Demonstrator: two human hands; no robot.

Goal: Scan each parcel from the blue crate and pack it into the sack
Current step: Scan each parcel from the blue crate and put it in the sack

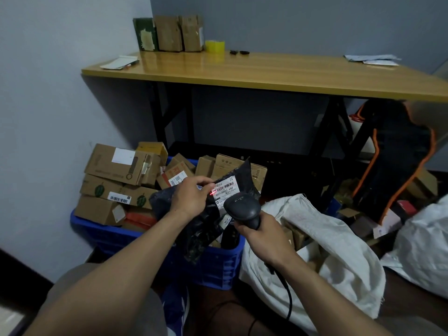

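While red light lies on its label (226,187), black parcel (198,229), mid-scan: left grip (191,197) pinches it over blue crate (218,265), right grip (261,236) clasps scanner (242,207). Next, likely: into white sack (339,238) beside.

Bare left hand (191,197) and right hand (264,238), with grey legwear (70,277).

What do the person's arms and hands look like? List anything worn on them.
Both are bare: the left hand and right hand have no gloves, and no rings, watch or wristband shows. No sleeve is in view.
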